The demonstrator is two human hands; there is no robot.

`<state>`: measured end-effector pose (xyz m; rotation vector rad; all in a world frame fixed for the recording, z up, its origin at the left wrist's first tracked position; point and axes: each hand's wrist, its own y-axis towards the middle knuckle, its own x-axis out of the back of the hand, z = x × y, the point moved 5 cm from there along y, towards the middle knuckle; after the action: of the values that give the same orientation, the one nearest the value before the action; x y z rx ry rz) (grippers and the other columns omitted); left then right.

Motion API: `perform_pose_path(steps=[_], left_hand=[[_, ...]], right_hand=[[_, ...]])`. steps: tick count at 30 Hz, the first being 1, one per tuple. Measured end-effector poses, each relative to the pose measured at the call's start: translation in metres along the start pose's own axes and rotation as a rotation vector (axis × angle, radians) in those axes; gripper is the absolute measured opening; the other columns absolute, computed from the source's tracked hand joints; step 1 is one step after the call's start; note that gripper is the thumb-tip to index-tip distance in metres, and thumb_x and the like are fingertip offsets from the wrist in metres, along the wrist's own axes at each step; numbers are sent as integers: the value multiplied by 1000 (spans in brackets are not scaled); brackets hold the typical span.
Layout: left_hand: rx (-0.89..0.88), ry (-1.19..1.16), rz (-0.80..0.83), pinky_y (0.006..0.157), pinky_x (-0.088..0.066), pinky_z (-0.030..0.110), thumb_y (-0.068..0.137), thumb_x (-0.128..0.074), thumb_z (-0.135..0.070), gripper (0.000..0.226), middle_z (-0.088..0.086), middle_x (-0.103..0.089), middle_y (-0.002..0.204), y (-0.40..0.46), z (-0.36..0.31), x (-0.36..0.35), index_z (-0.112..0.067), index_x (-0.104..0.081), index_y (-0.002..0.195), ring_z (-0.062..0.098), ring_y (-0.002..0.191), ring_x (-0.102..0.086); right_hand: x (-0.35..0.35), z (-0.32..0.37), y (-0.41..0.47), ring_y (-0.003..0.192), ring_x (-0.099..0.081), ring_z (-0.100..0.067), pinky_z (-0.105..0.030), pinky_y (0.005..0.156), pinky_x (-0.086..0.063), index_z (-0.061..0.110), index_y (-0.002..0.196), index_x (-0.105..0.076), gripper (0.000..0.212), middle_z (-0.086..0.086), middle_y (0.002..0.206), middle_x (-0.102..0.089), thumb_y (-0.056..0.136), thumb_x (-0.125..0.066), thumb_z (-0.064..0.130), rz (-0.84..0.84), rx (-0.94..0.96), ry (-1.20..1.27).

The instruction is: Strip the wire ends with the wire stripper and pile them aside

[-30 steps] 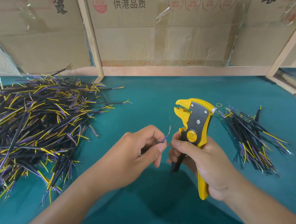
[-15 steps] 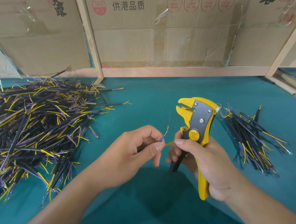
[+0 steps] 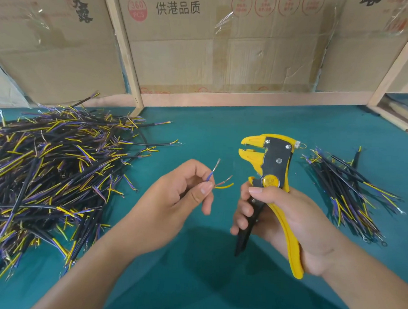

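Nearest the camera, 2 bare forearms are reaching over the teal mat, and the gap between them has been widening: half a second ago the right thumb was touching the wire ends at the left fingertips, and now the right hand is sitting clear of them, wrapping its fingers and thumb around the handles of the yellow wire stripper, whose jaws are standing a little apart and pointing left, up and away. The left hand is pinching the wire between thumb and forefinger, so that 3 short ends are fanning out beyond the fingertips: a purple one with a bare tip, a bare reddish strand and a yellow one whose tip looks unstripped. Judging from that, the ends are being sorted and the yellow one is probably heading into the jaws next. Farther out, a large heap of wires is lying to the left and a smaller wire pile to the right, well apart. Beyond the mat, a wooden frame is holding cardboard panels with printed characters.
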<state>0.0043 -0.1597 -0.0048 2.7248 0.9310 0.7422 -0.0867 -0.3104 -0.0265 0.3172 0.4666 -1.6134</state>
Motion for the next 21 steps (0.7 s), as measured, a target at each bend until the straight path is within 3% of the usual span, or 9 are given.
perform_pose_path(steps=[4, 6, 10, 13, 17, 21], left_hand=[[-32, 86, -59, 59, -36, 27, 102, -42, -38, 12, -9, -61, 75, 0, -4, 6, -31, -50, 97, 18, 63, -43], [-58, 173, -109, 64, -39, 35, 102, -41, -39, 11, -9, -61, 77, 1, -7, 10, -33, -49, 95, 26, 66, -45], [-124, 325, -194, 54, -31, 17, 105, -43, -30, 13, -11, -60, 78, 0, -14, 17, -31, -49, 94, 14, 55, -37], [-130, 397, -211, 55, -30, 13, 104, -41, -37, 11, -12, -60, 80, -1, -15, 18, -34, -48, 96, 11, 55, -39], [-154, 530, -223, 57, -29, 8, 104, -41, -36, 10, -20, -55, 80, -2, -17, 17, -35, -48, 97, -1, 59, -43], [-155, 616, -229, 58, -30, 10, 104, -41, -37, 9, -20, -55, 83, -3, -17, 18, -36, -48, 99, 0, 62, -44]], right_hand=[[-1, -3, -4, 66, -56, -32, -45, 70, -56, 4, 87, -66, 19, -16, 74, -54, 80, -72, 22, 90, -103, -12], [4, -3, -7, 78, -65, -33, -46, 77, -57, 4, 95, -68, 21, -20, 88, -65, 89, -69, 25, 101, -122, -122], [10, -6, -9, 91, -69, -34, -47, 85, -57, 7, 100, -70, 22, -20, 103, -71, 95, -64, 27, 103, -166, -238], [6, -10, -9, 91, -69, -34, -47, 86, -57, 6, 100, -69, 21, -21, 101, -71, 94, -65, 26, 140, -186, -230], [-9, -10, -12, 70, -59, -32, -48, 78, -53, 3, 92, -63, 20, -16, 79, -57, 89, -68, 23, 315, -241, -79], [-10, -11, -12, 67, -56, -31, -49, 76, -52, 4, 90, -62, 20, -14, 76, -54, 88, -69, 23, 339, -244, -73]])
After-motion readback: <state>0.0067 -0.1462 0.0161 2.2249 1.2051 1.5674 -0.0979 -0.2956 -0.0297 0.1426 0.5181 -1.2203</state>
